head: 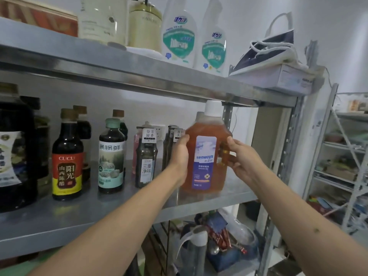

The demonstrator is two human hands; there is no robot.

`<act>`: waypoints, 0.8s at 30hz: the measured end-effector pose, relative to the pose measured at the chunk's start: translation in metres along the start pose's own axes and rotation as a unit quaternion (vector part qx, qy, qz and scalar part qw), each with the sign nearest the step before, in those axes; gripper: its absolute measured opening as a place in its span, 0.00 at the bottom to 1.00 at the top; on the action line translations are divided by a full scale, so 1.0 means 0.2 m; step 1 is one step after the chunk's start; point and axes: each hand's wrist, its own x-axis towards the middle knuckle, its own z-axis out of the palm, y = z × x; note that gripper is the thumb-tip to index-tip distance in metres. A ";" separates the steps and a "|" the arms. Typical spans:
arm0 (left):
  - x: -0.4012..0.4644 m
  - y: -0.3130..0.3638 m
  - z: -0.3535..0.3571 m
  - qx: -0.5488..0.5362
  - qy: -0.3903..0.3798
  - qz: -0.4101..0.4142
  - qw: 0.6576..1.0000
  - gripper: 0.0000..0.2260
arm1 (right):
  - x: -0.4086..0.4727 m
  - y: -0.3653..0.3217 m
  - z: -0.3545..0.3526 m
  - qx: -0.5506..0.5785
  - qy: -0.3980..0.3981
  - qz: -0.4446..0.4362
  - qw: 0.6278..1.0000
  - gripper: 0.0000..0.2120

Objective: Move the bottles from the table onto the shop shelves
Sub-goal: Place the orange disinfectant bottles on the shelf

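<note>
Two bare forearms reach up from the lower edge toward a metal shelf unit. Left hand [180, 156] grips the left side of an orange bottle [205, 154], thumb on its front shoulder. Right hand [242, 158] holds the bottle's right side, fingers curled at the moulded handle. Orange bottle: white cap, purple-and-white "seaways" label, upright, base at or just above the middle shelf [111, 208] near its right end; contact with the shelf cannot be told. To its left on the same shelf stand slim dark bottles [146, 156], a green-capped bottle [111, 158], a vinegar bottle [67, 156] with a red label and a large dark jug [14, 148]. Upper shelf [139, 76] carries two white spray bottles [178, 34] and an iron [268, 50] on a box.
</note>
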 end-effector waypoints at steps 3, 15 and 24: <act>0.09 -0.06 0.04 0.005 0.019 0.018 1.000 0.19 | 0.12 0.03 -0.03 0.000 -0.003 0.007 1.000 0.14; 0.37 -0.19 0.20 0.082 0.097 0.085 0.988 0.13 | 0.57 0.15 -0.18 -0.001 -0.059 0.048 0.997 0.12; 0.49 -0.27 0.22 0.103 0.152 0.091 0.979 0.12 | 0.75 0.21 -0.19 0.001 -0.111 0.058 0.992 0.07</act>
